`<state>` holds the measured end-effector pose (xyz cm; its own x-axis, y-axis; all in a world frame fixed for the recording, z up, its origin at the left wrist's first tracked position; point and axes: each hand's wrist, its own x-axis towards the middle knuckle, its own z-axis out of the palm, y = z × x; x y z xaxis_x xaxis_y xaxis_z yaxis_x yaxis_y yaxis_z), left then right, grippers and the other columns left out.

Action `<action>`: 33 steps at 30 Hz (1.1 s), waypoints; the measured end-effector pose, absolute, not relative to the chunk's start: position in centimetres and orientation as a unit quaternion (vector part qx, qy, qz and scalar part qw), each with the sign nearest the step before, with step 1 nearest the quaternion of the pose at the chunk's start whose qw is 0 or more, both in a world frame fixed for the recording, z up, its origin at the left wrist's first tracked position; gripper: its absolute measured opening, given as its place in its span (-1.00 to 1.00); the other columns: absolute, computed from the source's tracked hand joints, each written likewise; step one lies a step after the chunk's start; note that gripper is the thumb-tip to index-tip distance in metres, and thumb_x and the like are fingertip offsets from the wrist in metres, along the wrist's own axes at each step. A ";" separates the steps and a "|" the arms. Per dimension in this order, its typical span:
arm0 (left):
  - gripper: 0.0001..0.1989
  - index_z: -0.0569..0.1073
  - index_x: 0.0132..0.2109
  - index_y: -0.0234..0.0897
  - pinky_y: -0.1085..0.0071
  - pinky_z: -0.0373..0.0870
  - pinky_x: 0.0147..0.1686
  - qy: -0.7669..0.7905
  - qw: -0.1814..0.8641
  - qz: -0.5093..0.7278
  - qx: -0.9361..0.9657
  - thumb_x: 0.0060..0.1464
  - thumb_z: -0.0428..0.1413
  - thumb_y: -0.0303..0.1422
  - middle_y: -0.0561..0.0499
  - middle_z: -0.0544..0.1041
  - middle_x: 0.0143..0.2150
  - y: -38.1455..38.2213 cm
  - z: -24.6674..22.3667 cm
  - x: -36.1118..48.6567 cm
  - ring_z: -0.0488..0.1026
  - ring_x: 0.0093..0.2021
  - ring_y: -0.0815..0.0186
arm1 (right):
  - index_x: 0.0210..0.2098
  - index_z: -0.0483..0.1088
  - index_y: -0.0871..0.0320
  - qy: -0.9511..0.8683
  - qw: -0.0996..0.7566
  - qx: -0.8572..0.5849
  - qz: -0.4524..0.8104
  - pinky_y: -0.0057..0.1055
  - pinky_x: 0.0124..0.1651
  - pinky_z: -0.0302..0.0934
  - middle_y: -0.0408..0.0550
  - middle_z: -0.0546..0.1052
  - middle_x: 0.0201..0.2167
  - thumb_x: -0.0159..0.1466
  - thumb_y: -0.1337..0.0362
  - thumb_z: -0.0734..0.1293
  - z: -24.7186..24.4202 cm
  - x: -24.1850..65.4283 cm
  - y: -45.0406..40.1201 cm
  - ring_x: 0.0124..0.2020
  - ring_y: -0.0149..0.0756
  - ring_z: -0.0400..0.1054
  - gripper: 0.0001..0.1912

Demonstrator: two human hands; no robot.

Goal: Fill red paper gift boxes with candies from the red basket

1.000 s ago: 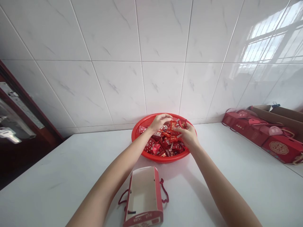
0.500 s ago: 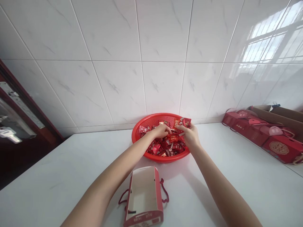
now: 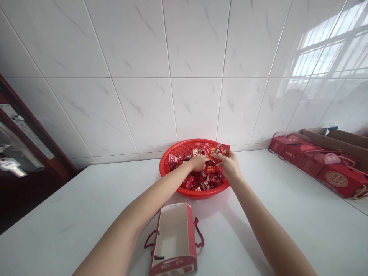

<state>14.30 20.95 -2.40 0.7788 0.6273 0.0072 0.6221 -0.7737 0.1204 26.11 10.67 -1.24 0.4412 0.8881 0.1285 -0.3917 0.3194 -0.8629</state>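
Note:
A round red plastic basket holds many small wrapped candies, mostly in red wrappers. My right hand is closed on red candy packets over the basket's right side. Inside the basket, my left hand reaches among the candies with its fingers bent together; what lies under its fingertips is hidden. In front of the basket stands an open gift box, red outside and pale inside, with dark red cord handles at both sides and nothing in it.
Several closed red gift boxes stand in a row at the right. Behind them is an open brown cardboard box. White wall tiles rise behind the table. A door with keys is at the left.
My left hand has shifted slightly right, closer to the packets in my right hand. My right hand keeps its packets and has moved slightly left. The camera view has shifted a little.

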 end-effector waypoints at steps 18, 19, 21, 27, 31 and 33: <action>-0.69 0.50 0.11 -0.31 0.07 0.44 0.14 0.329 0.077 -0.042 0.940 0.24 0.18 -0.40 -0.18 0.49 0.15 22.3 -2.2 15.6 0.48 0.14 0.08 | -0.46 0.45 0.14 -0.273 0.785 -0.361 0.423 -0.36 -0.46 0.37 -0.15 0.58 -0.55 -0.25 0.36 0.56 -1.5 26.3 11.6 -0.52 -0.23 0.48 -0.65; -0.71 0.50 0.10 -0.31 0.07 0.46 0.11 0.323 0.086 -0.044 0.941 0.26 0.19 -0.36 -0.16 0.51 0.12 22.5 -2.2 15.8 0.49 0.10 0.11 | -0.46 0.45 0.14 -0.272 0.786 -0.360 0.423 -0.37 -0.47 0.37 -0.16 0.58 -0.56 -0.25 0.36 0.55 -1.5 26.3 11.5 -0.53 -0.24 0.48 -0.66; -0.74 0.51 0.05 -0.32 0.08 0.49 0.06 0.319 0.103 -0.042 0.941 0.30 0.18 -0.29 -0.12 0.54 0.07 22.9 -2.4 16.0 0.52 0.04 0.16 | -0.48 0.44 0.13 -0.271 0.787 -0.359 0.423 -0.38 -0.51 0.33 -0.16 0.57 -0.57 -0.25 0.36 0.56 -1.4 26.3 11.5 -0.54 -0.24 0.47 -0.67; -0.76 0.53 -0.08 -0.32 0.22 0.53 -0.10 0.338 0.168 -0.029 0.925 0.31 0.16 -0.21 -0.06 0.59 -0.10 23.5 -2.4 15.0 0.55 -0.16 0.27 | -0.45 0.45 0.13 -0.274 0.782 -0.362 0.428 -0.37 -0.52 0.31 -0.14 0.58 -0.55 -0.23 0.36 0.56 -1.4 26.3 11.4 -0.52 -0.21 0.47 -0.66; -0.87 0.59 -0.23 -0.26 0.40 0.47 -0.26 0.352 0.219 -0.027 0.910 0.06 0.30 -0.32 0.05 0.60 -0.30 23.1 -1.4 13.1 0.53 -0.30 0.31 | -0.46 0.44 0.13 -0.274 0.781 -0.365 0.427 -0.37 -0.52 0.31 -0.14 0.58 -0.55 -0.24 0.36 0.55 -1.4 26.3 11.4 -0.50 -0.20 0.49 -0.66; -0.91 0.62 -0.33 -0.20 0.46 0.41 -0.36 0.360 0.238 -0.034 0.901 -0.08 0.30 -0.39 0.08 0.60 -0.39 22.7 -0.7 12.0 0.52 -0.37 0.30 | -0.45 0.44 0.13 -0.271 0.780 -0.368 0.428 -0.38 -0.54 0.29 -0.14 0.58 -0.55 -0.24 0.37 0.55 -1.3 26.3 11.3 -0.51 -0.19 0.49 -0.65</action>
<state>12.04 22.71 -0.75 0.7387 0.6327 -0.2324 0.6650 -0.6277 0.4047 26.30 11.34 -1.29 0.4873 0.8667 0.1069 -0.4679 0.3625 -0.8060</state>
